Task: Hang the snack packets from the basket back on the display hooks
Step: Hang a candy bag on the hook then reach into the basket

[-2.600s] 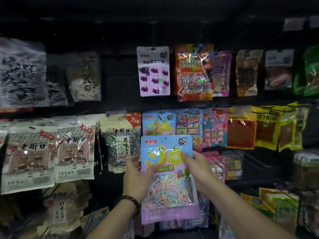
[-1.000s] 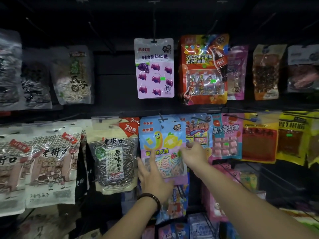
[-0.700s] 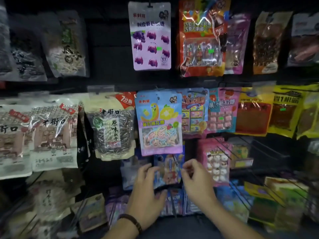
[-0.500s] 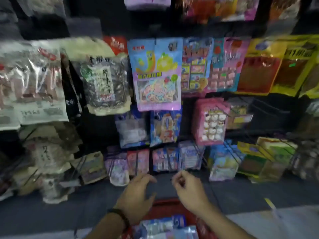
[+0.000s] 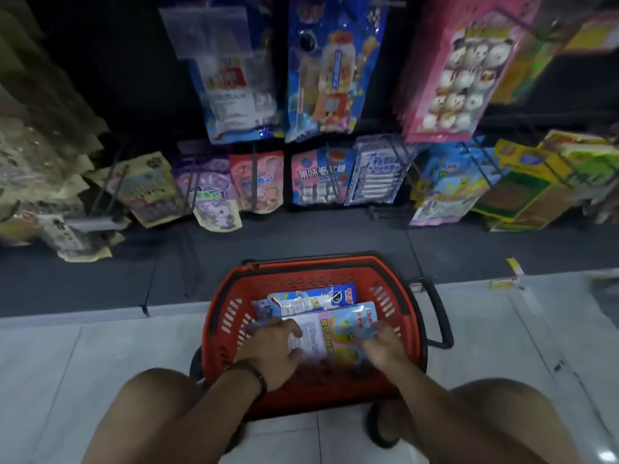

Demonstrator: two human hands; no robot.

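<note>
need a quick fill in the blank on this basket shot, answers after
1. The left hand and the right hand both reach into the ___ basket.
2. Of the pale packet and the blue packet, both hands are on the ___ one.
3. The basket's black loop handle sticks out on the person's ___ side.
4. The basket stands on the ___, on its pale tiles.
Missing words: red; pale; right; floor.
</note>
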